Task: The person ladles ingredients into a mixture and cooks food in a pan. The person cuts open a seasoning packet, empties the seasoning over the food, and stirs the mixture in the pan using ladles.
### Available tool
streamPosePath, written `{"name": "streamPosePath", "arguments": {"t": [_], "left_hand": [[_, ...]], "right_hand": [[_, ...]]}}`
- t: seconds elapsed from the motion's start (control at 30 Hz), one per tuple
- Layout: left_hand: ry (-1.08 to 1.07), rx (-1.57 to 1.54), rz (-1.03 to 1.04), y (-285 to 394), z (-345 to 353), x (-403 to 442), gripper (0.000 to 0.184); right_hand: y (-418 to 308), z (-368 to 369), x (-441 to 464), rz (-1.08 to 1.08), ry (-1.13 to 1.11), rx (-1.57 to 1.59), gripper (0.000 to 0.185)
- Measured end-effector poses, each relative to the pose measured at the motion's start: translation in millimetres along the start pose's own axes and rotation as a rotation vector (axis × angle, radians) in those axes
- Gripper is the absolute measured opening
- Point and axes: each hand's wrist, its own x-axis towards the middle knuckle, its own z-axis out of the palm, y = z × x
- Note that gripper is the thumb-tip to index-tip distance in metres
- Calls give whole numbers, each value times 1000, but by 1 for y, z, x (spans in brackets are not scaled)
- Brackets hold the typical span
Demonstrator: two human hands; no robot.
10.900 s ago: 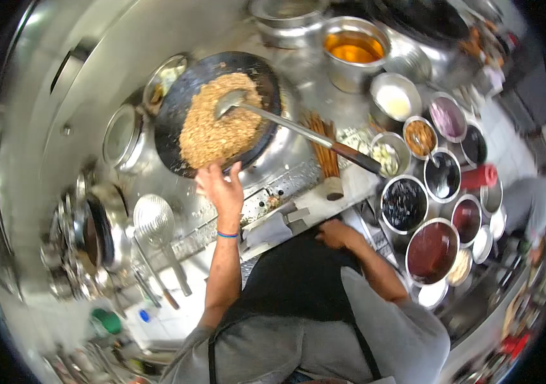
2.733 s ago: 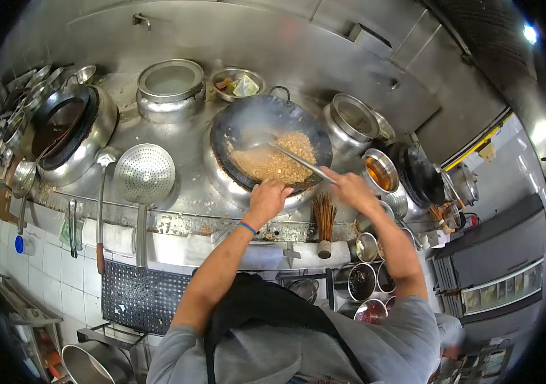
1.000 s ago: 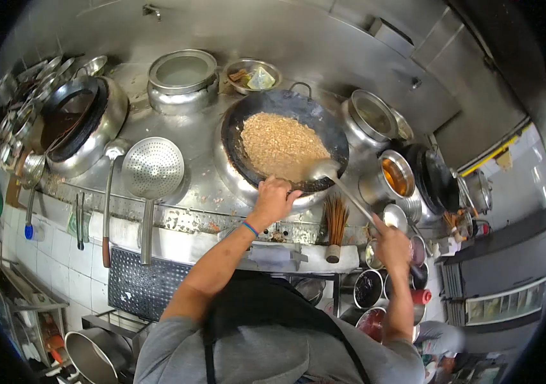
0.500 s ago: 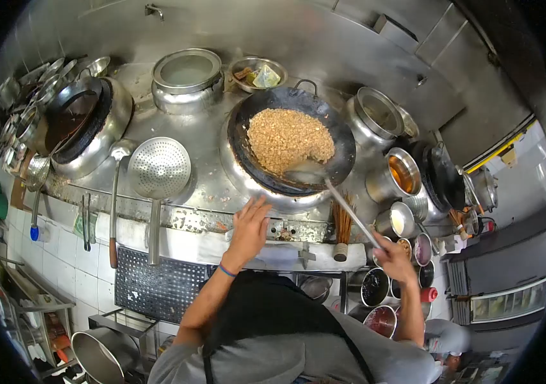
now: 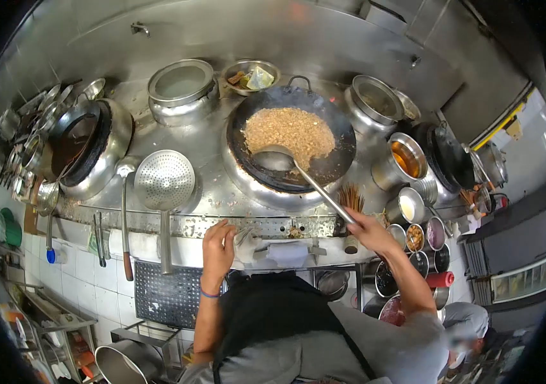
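A dark wok (image 5: 339, 131) holds a mass of light brown, crumbly food (image 5: 289, 130) and gives off faint steam. My right hand (image 5: 370, 232) is closed round the handle of a long metal ladle (image 5: 274, 158), whose bowl rests in the wok at the food's near left edge. Left of the wok's near side, my left hand (image 5: 219, 247) is raised over the front edge of the stove, fingers partly spread and holding nothing. A white cloth (image 5: 245, 246) lies on the edge beside it.
A perforated strainer (image 5: 165, 180) and a wooden-handled ladle (image 5: 126, 211) lie to the left. Right of the wok stand a pot of orange liquid (image 5: 406, 160), a bamboo brush (image 5: 351, 198) and several sauce containers. At the lower right a person (image 5: 465, 323) is partly visible.
My left hand has left the wok's rim and moved left and toward me. The ladle bowl has swept from the wok's right side to its near left, with my right hand still on the handle.
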Motion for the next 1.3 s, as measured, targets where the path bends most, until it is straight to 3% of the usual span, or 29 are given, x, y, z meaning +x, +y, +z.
{"name": "streamPosePath", "arguments": {"t": [0.03,0.1,0.27,0.3,0.47,0.63,0.73,0.83,0.97,1.07,1.2,1.23,1.3], "left_hand": [[10,-16,26,5,3,4,15],[-3,-51,66,18,7,12,15],[-38,-82,100,37,6,25,14],[-28,-72,108,36,11,26,14],[-25,-120,156,41,27,30,14],[46,-18,161,44,22,30,12],[-19,-40,267,59,50,52,17],[-46,136,461,90,85,78,30],[-132,203,455,79,112,92,39],[-155,147,416,69,113,93,37],[-209,168,328,78,118,113,30],[-238,230,297,88,117,123,32],[-255,355,258,82,133,132,46]], "right_hand": [[19,17,30,-148,59,-75,50],[38,31,84,-55,127,-208,51],[-49,10,102,-13,200,-596,57],[-25,11,115,-207,318,-719,61],[17,-43,151,-238,268,-1190,71],[-15,-85,129,-148,245,-1204,70],[-27,-54,141,-283,347,-1111,69],[-10,-14,183,-401,431,-1089,62],[3,-68,183,-155,294,-1210,60],[-5,-104,159,-111,353,-1113,60],[-22,-73,169,-75,408,-1053,58],[-7,-60,182,-237,481,-1052,55],[14,-40,213,-145,456,-1049,58]]}}
